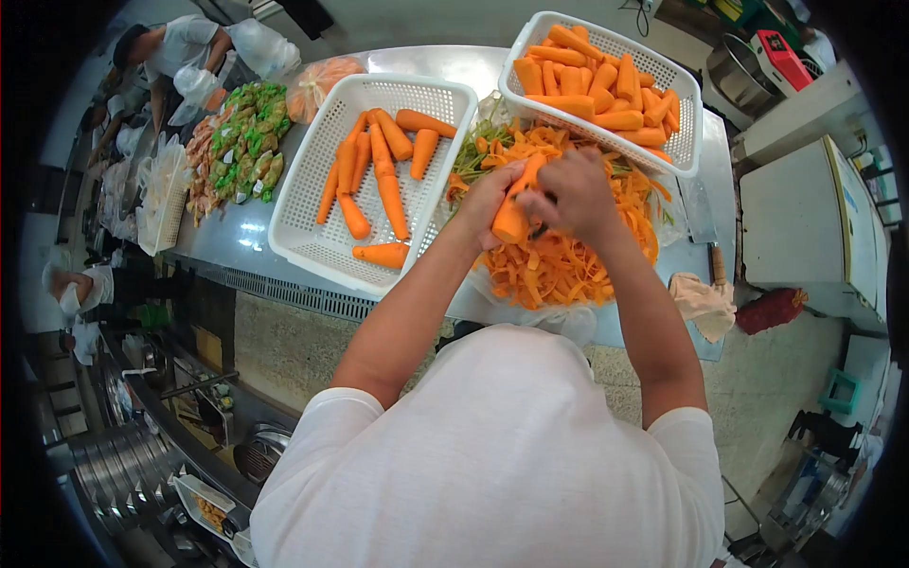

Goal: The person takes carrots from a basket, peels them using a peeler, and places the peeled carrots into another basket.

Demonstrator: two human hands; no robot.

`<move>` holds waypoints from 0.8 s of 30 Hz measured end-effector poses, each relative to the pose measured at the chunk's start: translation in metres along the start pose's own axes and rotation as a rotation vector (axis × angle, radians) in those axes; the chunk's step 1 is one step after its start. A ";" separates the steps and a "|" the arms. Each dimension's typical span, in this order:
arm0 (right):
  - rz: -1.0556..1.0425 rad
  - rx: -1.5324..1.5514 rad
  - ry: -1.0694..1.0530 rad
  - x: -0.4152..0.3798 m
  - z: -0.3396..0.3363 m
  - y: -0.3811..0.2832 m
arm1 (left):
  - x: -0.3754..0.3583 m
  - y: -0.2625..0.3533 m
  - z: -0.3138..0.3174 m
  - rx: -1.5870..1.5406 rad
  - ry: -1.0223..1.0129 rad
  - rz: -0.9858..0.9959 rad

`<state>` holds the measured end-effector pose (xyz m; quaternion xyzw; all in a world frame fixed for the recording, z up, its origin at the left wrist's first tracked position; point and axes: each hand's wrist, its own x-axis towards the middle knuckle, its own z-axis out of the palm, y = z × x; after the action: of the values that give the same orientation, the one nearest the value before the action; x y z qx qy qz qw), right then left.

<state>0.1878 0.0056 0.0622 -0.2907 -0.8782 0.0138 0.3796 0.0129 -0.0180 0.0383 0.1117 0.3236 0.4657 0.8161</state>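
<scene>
My left hand (487,201) is closed around a thick, bright orange carrot (511,220), tilted over a heap of peelings. Fingers bent, my right hand (579,194) is up against the carrot's right side. It grips what looks like a peeler (539,230), of which only a small dark part shows below the fingers. Beneath both hands spreads a pile of orange carrot peelings (568,275), with green stalks at its upper left. To the left, a white perforated basket (284,222) holds several carrots (386,180).
A second white basket (696,142), piled with carrots, stands at the upper right. A wood-handled knife (717,265) and a cloth (705,305) lie at the right table edge. Bags of green and brownish produce (251,142) lie left; a person in white (185,47) stands beyond.
</scene>
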 end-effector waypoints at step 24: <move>0.052 -0.060 -0.024 -0.002 -0.023 -0.010 | 0.001 0.001 0.015 0.074 -0.001 -0.006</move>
<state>0.1992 -0.0079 0.0796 -0.3245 -0.8748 0.0010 0.3598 0.0222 -0.0145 0.0499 0.1411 0.3406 0.4510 0.8128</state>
